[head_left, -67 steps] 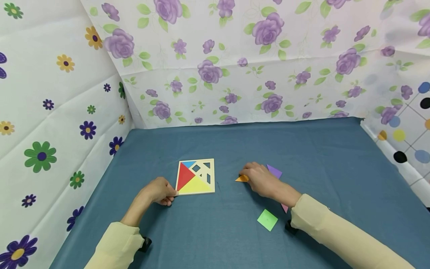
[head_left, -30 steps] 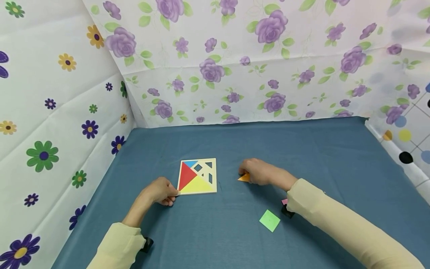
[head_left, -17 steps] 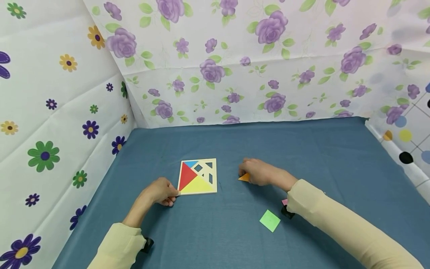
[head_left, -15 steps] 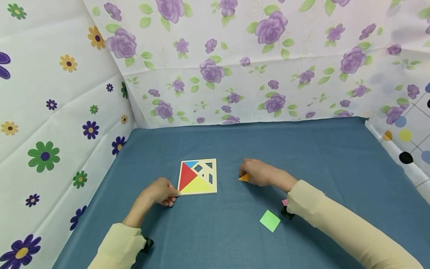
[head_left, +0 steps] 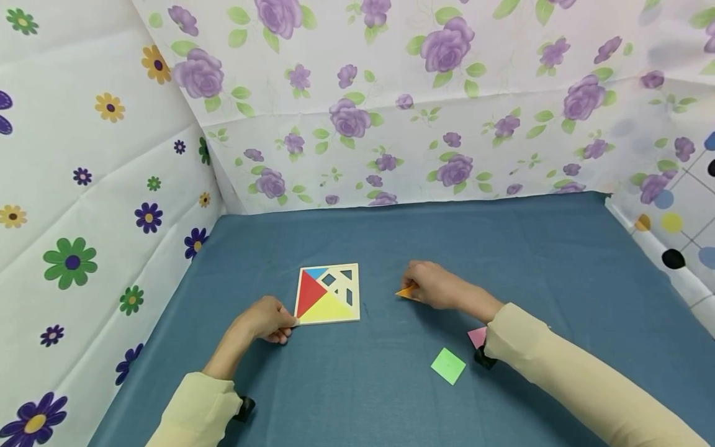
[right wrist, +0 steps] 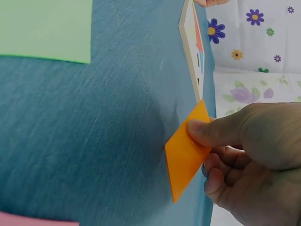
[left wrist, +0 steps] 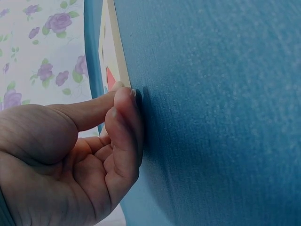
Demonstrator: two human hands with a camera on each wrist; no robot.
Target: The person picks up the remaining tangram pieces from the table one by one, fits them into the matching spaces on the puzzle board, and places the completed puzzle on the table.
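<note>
A square wooden tangram board [head_left: 328, 322] lies on the blue cloth, with red, yellow and blue pieces in its left and lower parts and several cut-out slots at the upper right. My left hand [head_left: 268, 319] pinches its near left corner, thumb on top [left wrist: 94, 110] and curled fingers against the edge. To the right of the board, my right hand [head_left: 432, 284] holds an orange parallelogram tangram piece [right wrist: 181, 157] just over the cloth. The thumb presses on its face, and the piece is tilted in the right wrist view.
A green square piece [head_left: 448, 366] lies nearer the front on the blue cloth [head_left: 346, 397]. Beside the right sleeve lies a pink piece [head_left: 477, 336], partly covered by the cuff and black wrist strap. Flowered sheets [head_left: 335, 155] close off the back and left.
My right hand has moved slightly and tipped the orange piece. The purple piece, seen at first, is now hidden behind my right arm. My left hand keeps its place at the board's corner.
</note>
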